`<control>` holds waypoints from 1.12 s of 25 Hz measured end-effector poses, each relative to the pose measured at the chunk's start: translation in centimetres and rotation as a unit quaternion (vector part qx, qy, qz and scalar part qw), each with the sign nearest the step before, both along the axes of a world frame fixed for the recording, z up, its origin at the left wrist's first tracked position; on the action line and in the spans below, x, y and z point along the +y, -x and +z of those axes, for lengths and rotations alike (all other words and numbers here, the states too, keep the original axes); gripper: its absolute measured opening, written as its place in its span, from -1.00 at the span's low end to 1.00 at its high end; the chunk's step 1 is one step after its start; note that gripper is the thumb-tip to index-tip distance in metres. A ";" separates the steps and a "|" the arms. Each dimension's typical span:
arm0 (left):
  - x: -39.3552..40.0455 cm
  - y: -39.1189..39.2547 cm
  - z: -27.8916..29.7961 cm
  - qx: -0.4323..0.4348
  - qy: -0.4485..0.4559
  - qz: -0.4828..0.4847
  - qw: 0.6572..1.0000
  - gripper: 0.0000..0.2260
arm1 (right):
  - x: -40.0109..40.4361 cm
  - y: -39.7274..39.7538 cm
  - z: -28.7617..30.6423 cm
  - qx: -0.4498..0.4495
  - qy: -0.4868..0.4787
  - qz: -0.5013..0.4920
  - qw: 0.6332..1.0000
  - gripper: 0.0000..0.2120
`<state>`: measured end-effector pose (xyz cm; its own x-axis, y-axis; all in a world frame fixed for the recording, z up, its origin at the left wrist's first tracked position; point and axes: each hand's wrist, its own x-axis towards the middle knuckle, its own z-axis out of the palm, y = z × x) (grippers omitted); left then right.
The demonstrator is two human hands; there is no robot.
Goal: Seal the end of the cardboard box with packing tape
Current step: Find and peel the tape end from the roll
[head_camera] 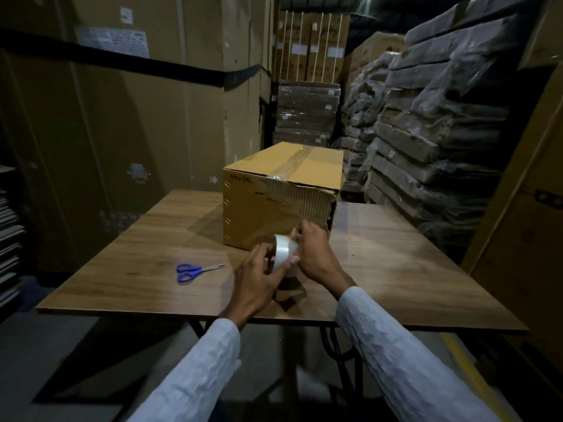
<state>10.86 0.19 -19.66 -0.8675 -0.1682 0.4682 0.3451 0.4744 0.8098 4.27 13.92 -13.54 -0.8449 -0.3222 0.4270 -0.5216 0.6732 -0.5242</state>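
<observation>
Your left hand (259,271) grips the light, slippery white roll of packing tape (285,251) above the wooden bench (122,254); your right hand (313,248) pinches its rim, before the brown cardboard box (274,205). Hold its sides.

I stand in a dim storeroom at a wood-grain tabletop (396,269). Tall cardboard cartons (122,117) rise at ten o'clock, wrapped bundles (441,117) are stacked at two o'clock, and grey concrete floor (45,360) lies underfoot.
</observation>
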 end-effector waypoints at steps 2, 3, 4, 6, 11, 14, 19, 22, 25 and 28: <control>-0.5 0.9 -0.1 -0.026 -0.032 -0.033 0.999 -0.67 | -0.2 0.3 0.0 -0.022 0.011 -0.001 1.000 -0.83; -0.7 1.4 -0.3 -0.023 -0.042 -0.043 0.998 -0.73 | -0.1 0.4 0.1 -0.025 0.019 -0.004 0.999 -0.83; -0.8 1.7 -0.4 -0.014 -0.049 -0.047 0.998 -0.78 | -0.1 0.5 0.2 -0.024 0.021 -0.007 0.999 -0.82; -0.8 1.8 -0.4 -0.009 -0.057 -0.049 0.997 -0.80 | -0.2 0.3 0.5 -0.014 0.015 -0.013 1.000 -0.78; -0.6 2.5 -1.1 -0.033 -0.094 -0.015 0.995 -0.65 | -1.1 0.0 0.9 0.022 0.030 0.000 0.999 -0.85; -1.0 2.6 -1.4 -0.051 -0.112 -0.013 0.992 -0.61 | -0.9 0.6 2.0 -0.046 0.035 0.053 0.997 -0.91; -0.7 2.1 -1.1 -0.066 -0.131 -0.057 0.988 -0.74 | -1.2 1.2 2.4 -0.005 0.030 0.049 0.998 -0.94; -0.6 2.1 -0.9 -0.069 -0.141 -0.064 0.986 -0.77 | -0.6 1.6 2.4 0.010 0.072 0.031 0.997 -0.92; -0.5 2.4 -0.5 -0.078 -0.149 -0.036 0.985 -0.73 | -1.0 1.1 2.4 0.028 0.123 0.036 0.991 -0.90; -0.7 2.3 -0.6 -0.085 -0.159 -0.023 0.983 -0.67 | -1.5 1.1 2.5 0.046 0.122 0.054 0.990 -0.88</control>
